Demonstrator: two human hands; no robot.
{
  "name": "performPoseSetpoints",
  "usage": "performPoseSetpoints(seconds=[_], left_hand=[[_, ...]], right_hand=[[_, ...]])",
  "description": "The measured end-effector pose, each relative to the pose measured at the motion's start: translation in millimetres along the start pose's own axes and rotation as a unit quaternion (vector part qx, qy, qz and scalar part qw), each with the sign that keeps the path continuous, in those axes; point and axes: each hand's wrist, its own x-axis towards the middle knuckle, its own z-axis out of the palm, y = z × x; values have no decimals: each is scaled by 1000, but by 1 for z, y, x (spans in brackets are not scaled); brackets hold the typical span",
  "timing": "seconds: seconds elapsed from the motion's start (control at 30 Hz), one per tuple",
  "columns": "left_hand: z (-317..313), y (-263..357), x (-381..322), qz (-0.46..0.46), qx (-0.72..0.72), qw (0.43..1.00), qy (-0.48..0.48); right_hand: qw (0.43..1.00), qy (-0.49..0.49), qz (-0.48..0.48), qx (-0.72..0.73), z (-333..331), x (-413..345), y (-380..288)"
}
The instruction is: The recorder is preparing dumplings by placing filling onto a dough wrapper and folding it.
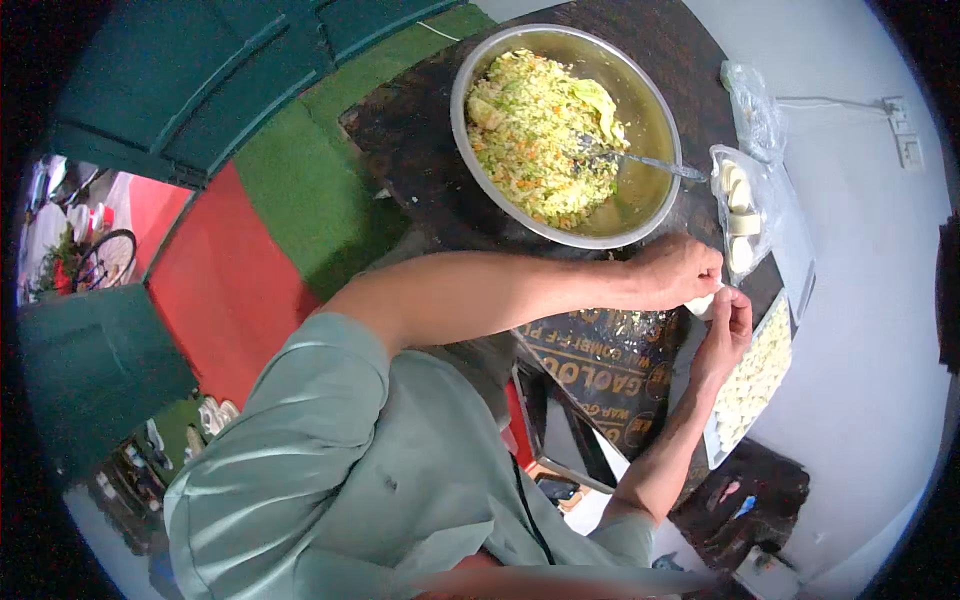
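My left hand (679, 271) and my right hand (729, 330) meet over the table's right side. Between their fingertips they pinch a small piece of white dough (700, 306), mostly covered by the fingers. Just beyond my left hand stands a wide stainless steel bowl (649, 191) of chopped vegetable mixture (544, 142), pale green with orange bits. A metal spoon (660, 163) rests in it, its handle over the rim. Stacks of round dough wrappers (739, 196) lie in a clear plastic bag (759, 180) near my hands. Beside my right forearm is a tray (712, 454) covered with small white dumplings (754, 379).
The dark table (420, 161) bears printed lettering and scattered crumbs (637, 326). Another clear bag (754, 112) lies against the white wall (847, 247), near a power socket (904, 135). A phone (556, 487) lies below the table edge. Green and red carpet (225, 300) covers the floor.
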Motion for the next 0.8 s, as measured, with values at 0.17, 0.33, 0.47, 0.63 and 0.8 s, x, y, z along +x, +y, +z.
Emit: performPoseSetpoints(seconds=[0.17, 0.33, 0.47, 0.63, 0.8], left_hand=[[1, 24, -20, -135, -304, 941, -62], [-24, 39, -71, -179, -341, 923, -8], [-43, 47, -110, -181, -361, 914, -15], [-65, 43, -128, -178, -341, 923, 7], [-99, 47, -125, -164, -247, 946, -131]], right_hand=[[995, 54, -77, 26, 3, -7, -21], [987, 25, -100, -121, 35, -16, -76], [968, -33, -153, -195, 102, -17, -134], [874, -284, -272, -284, 217, 0, -178], [760, -327, -403, -391, 280, 20, -166]])
